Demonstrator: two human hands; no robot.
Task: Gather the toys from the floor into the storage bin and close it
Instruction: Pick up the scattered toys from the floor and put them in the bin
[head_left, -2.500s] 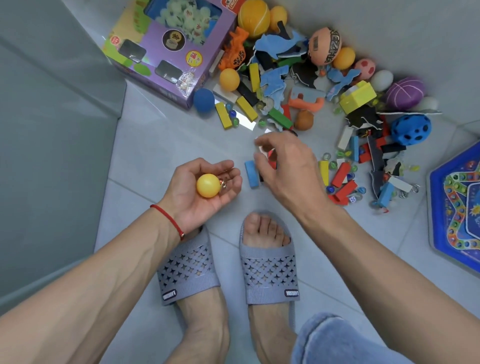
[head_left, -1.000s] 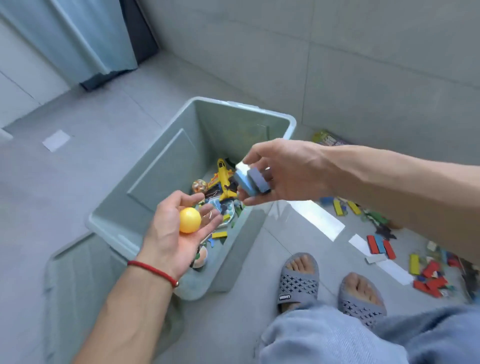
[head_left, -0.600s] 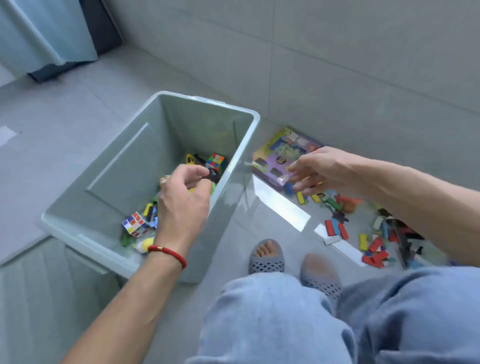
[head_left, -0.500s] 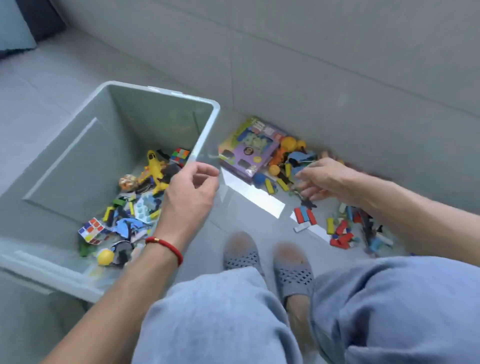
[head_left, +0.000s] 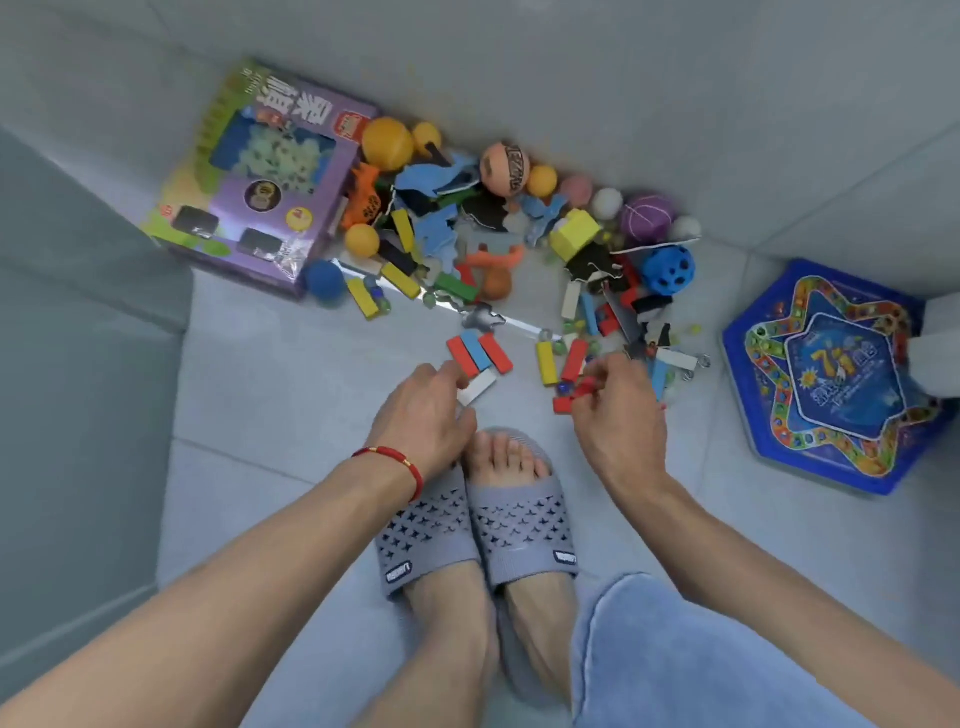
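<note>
The toys (head_left: 498, 244) are lying heaped against the wall while you are pinching a red block (head_left: 584, 387) in your right hand (head_left: 618, 415) and curling your left hand (head_left: 423, 415) onto a white block (head_left: 478, 387), with the lift into the storage bin (head_left: 78, 364) at your left probably coming next.

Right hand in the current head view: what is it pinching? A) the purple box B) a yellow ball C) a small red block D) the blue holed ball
C: the right hand has its fingertips closed on a small red block at the near edge of the toy pile, while the blue holed ball and purple box lie untouched farther away.
</note>
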